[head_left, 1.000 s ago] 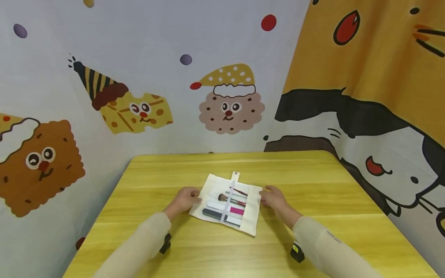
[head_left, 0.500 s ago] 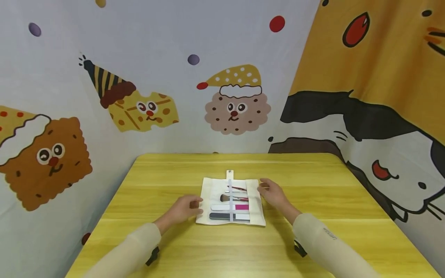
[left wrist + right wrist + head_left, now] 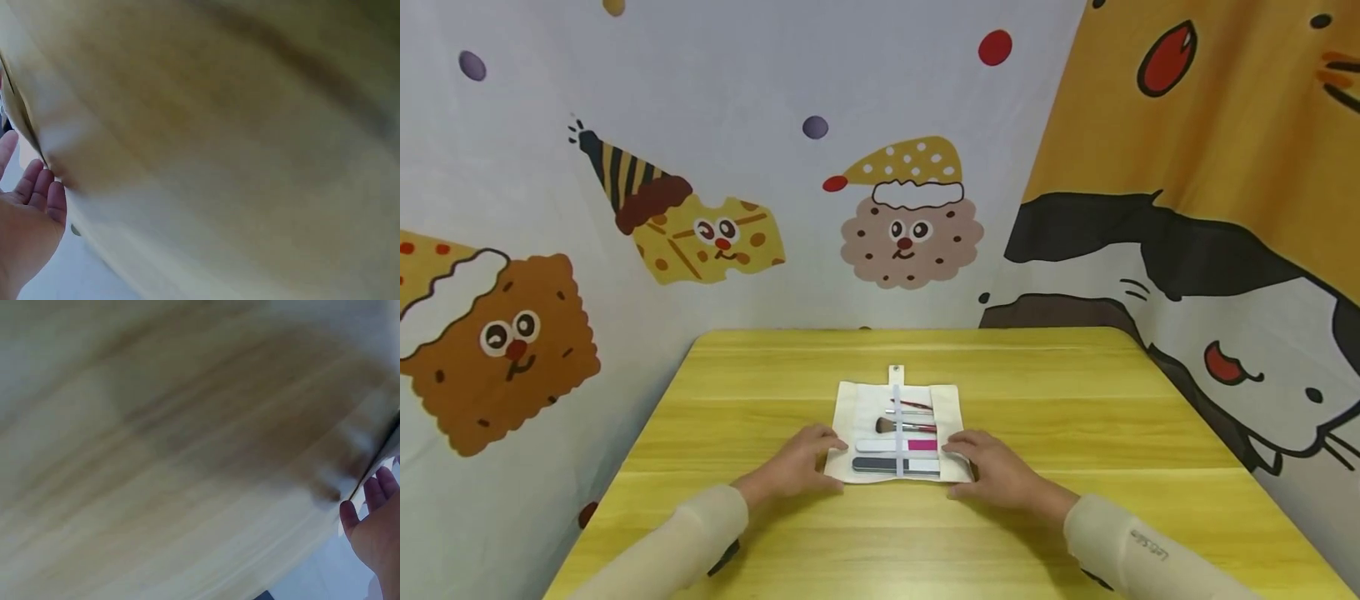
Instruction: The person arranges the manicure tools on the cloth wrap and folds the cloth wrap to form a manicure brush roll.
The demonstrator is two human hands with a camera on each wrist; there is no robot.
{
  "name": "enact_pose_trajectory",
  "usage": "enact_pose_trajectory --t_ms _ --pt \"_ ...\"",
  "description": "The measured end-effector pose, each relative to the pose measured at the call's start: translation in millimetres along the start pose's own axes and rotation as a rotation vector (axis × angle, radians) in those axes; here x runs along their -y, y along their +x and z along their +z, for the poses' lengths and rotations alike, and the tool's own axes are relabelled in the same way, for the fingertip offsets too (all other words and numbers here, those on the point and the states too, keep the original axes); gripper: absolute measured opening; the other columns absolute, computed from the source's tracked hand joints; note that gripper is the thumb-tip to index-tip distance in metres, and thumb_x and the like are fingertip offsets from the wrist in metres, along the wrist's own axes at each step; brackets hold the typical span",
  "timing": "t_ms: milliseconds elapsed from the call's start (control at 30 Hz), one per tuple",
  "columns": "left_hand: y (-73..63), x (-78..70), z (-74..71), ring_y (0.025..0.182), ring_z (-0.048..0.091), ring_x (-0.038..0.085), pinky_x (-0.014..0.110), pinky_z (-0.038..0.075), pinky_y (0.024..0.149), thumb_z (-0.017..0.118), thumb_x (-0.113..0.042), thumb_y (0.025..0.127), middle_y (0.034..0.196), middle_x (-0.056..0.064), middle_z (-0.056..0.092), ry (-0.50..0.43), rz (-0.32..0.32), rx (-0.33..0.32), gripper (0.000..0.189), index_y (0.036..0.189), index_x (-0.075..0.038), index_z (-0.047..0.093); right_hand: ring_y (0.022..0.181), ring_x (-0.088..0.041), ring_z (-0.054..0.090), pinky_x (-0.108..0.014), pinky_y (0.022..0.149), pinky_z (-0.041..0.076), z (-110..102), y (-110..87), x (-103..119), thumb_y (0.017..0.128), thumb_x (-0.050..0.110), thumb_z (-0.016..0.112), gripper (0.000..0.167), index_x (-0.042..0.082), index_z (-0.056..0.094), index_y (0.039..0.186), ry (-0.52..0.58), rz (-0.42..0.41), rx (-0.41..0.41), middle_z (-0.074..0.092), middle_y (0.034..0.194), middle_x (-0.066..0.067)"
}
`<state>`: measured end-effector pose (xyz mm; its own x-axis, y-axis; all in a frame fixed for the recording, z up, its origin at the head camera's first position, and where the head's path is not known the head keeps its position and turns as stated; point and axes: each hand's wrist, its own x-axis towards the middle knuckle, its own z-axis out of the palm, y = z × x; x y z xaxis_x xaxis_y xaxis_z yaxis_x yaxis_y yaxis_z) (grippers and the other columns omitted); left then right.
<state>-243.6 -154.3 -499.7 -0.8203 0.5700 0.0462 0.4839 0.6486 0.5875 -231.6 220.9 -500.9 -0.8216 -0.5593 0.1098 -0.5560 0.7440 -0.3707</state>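
Observation:
A cream fabric roll-up pouch point(image 3: 846, 404) lies unfolded on the table, its snap tab point(image 3: 896, 375) pointing away from me. Under its pale elastic band sit a dark-and-white nail file point(image 3: 878, 464), a white file with a pink end point(image 3: 922, 445), a makeup brush point(image 3: 886, 425) and thinner tools behind. My left hand point(image 3: 797, 462) touches the front left corner, fingers on the pouch and thumb by its front edge. At the front right corner my right hand point(image 3: 1003, 473) rests its fingers on the folded flap point(image 3: 950, 412). Both wrist views show loosely bent fingers at the pouch's edge.
The yellow wood-grain table point(image 3: 760, 367) spreads around the pouch. Behind it hangs a cloth backdrop point(image 3: 737, 83) printed with cartoon food and a large cat. Beige sleeves point(image 3: 692, 525) cover both forearms.
The pouch has turned from tilted to square with the table. My right hand has come from its right side down to the front corner; my left hand has moved onto the left corner.

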Motion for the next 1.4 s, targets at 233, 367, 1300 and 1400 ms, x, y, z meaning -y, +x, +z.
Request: enact_pose_trajectory --t_ms 233,367,1300,1400 --pt "0.8 -4.6 -3.8 0.11 0.053 0.026 0.046 0.046 0.095 0.073 -0.025 0.091 0.123 0.01 0.058 0.055 0.041 0.005 0.03 0.116 -0.009 0.069 0.106 -0.022 0.062 -0.042 0.093 0.05 -5 7.5 -4 0.09 0.034 0.074 0.033 0.012 0.072 0.115 0.006 -0.06 -0.042 0.067 0.116 -0.003" --pt "4.3 -4.6 -6.7 0.078 0.055 0.011 0.03 0.049 0.07 0.064 -0.018 0.098 0.091 -0.001 0.065 -0.06 0.053 -0.077 0.015 0.102 -0.007 0.073 0.077 -0.007 0.058 -0.029 0.071 0.052 -9 16.3 -6 0.095 0.031 0.069 0.022 0.013 0.075 0.106 0.154 0.022 -0.103 0.071 0.097 0.005" --pt "52.5 -4.9 -2.4 0.117 0.057 0.027 0.043 0.046 0.1 0.076 -0.023 0.09 0.124 0.009 0.063 0.203 0.117 -0.081 0.04 0.125 -0.005 0.067 0.095 -0.029 0.06 -0.047 0.079 0.047 -7 61.7 -8 0.095 0.04 0.067 0.043 0.007 0.068 0.122 0.081 0.386 -0.323 0.062 0.114 -0.014" --pt "52.2 -3.3 -2.2 0.118 0.057 0.027 0.043 0.045 0.101 0.073 -0.02 0.092 0.125 0.009 0.064 0.183 0.092 -0.056 0.038 0.127 -0.005 0.066 0.102 -0.03 0.059 -0.052 0.086 0.045 -4 56.7 -5 0.092 0.042 0.07 0.039 0.011 0.072 0.116 -0.152 0.123 -0.323 0.062 0.116 -0.011"
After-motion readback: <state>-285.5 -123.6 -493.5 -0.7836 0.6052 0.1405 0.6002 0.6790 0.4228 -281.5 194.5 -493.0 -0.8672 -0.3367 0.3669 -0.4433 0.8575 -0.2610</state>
